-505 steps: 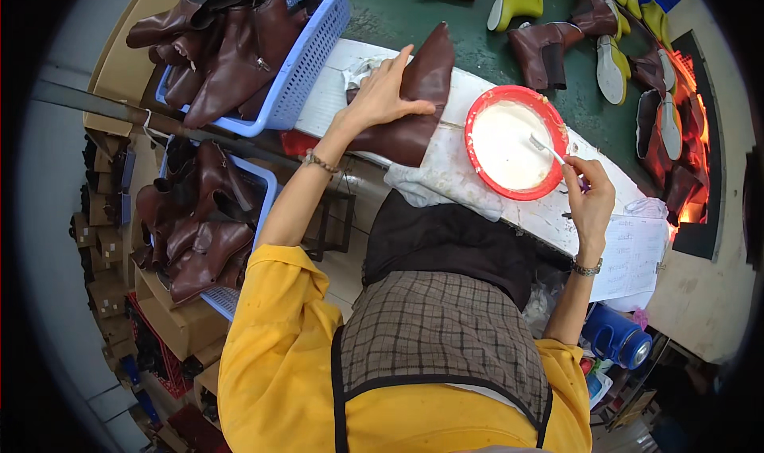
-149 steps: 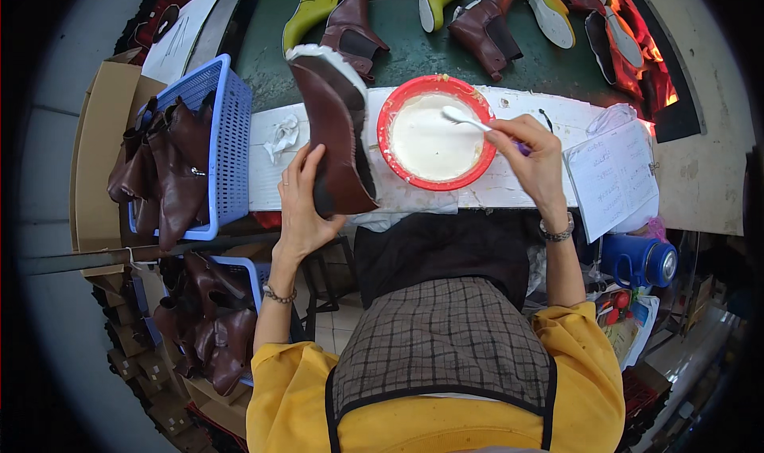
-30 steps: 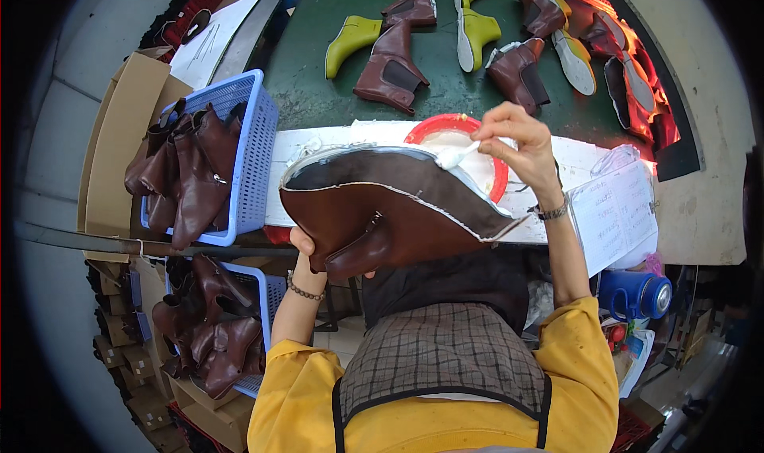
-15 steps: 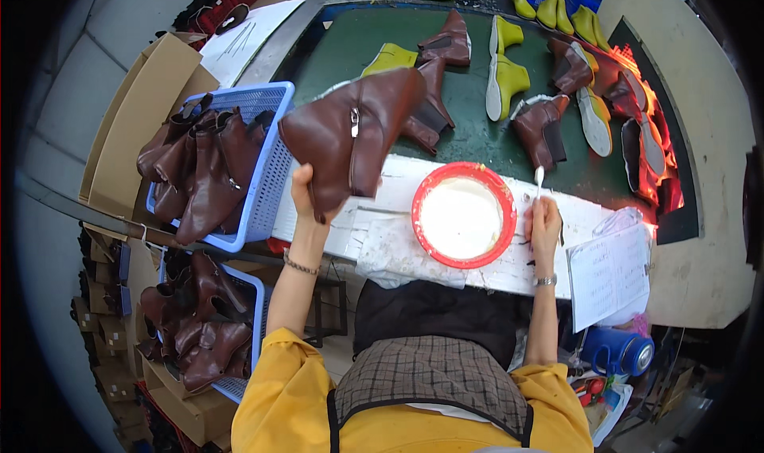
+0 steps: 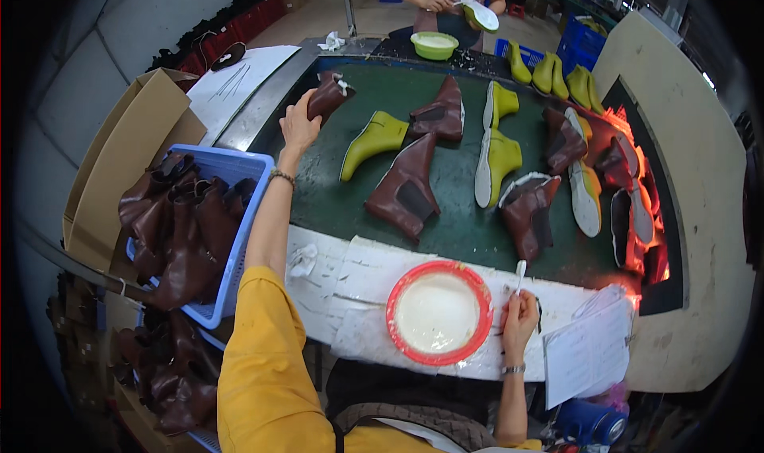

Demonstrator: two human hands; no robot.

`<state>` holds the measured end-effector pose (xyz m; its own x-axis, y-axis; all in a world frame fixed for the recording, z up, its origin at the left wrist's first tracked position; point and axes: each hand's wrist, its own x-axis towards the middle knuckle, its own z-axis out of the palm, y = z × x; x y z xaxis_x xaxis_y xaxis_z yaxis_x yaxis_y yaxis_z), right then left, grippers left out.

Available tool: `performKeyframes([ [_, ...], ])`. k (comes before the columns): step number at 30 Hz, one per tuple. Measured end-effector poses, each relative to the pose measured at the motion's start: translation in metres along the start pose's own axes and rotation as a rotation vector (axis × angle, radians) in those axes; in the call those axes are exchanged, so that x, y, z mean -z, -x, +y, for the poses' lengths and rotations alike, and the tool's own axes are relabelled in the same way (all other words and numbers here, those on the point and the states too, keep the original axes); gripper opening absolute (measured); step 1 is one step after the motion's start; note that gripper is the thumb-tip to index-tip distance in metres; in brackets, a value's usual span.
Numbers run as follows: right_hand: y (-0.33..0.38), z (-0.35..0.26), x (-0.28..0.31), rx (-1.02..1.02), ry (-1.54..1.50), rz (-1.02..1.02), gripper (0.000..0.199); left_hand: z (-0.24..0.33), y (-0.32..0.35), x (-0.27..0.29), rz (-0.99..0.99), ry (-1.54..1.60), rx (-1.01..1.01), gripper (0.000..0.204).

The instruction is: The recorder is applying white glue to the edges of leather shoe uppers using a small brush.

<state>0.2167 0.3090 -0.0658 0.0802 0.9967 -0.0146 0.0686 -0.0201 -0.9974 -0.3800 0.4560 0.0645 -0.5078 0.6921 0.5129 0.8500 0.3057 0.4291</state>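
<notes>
My left hand point(image 5: 298, 127) reaches to the far left of the green work surface, its fingers closed around a small brown leather boot point(image 5: 328, 97) with a whitish edge. Down at the right, my right hand point(image 5: 521, 318) grips a small white-tipped brush point(image 5: 520, 276) pointing upward. Left of that hand stands a red-rimmed bowl point(image 5: 393, 319) of creamy white liquid on a white board point(image 5: 350, 282). Between my hands, brown boots point(image 5: 404, 186) and yellow-green boots point(image 5: 374, 144) lie on the green surface point(image 5: 318, 202). Some of their soles are white.
Blue baskets point(image 5: 253, 214) piled with brown boot uppers stand at my left, beside a cardboard box point(image 5: 119, 159). Glowing red light falls on boots point(image 5: 637, 182) at the right opening. Papers point(image 5: 587, 357) hang front right. Across the table, another person holds a yellow-green boot point(image 5: 480, 14) near a green bowl point(image 5: 434, 46).
My left hand has carried the brown boot away from me to the far left of the green surface. My right hand still holds the brush by the bowl. The view has tilted up.
</notes>
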Motion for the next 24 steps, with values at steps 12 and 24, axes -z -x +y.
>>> performKeyframes([
  [12,-0.012,0.004,-0.003,0.091,0.079,0.012,0.018,0.054,0.116,0.022,0.199,0.423,-0.295,0.031],
  [24,-0.011,0.001,-0.006,0.18,0.114,-0.159,0.027,-0.166,0.423,0.422,0.901,-0.382,0.778,0.051],
])
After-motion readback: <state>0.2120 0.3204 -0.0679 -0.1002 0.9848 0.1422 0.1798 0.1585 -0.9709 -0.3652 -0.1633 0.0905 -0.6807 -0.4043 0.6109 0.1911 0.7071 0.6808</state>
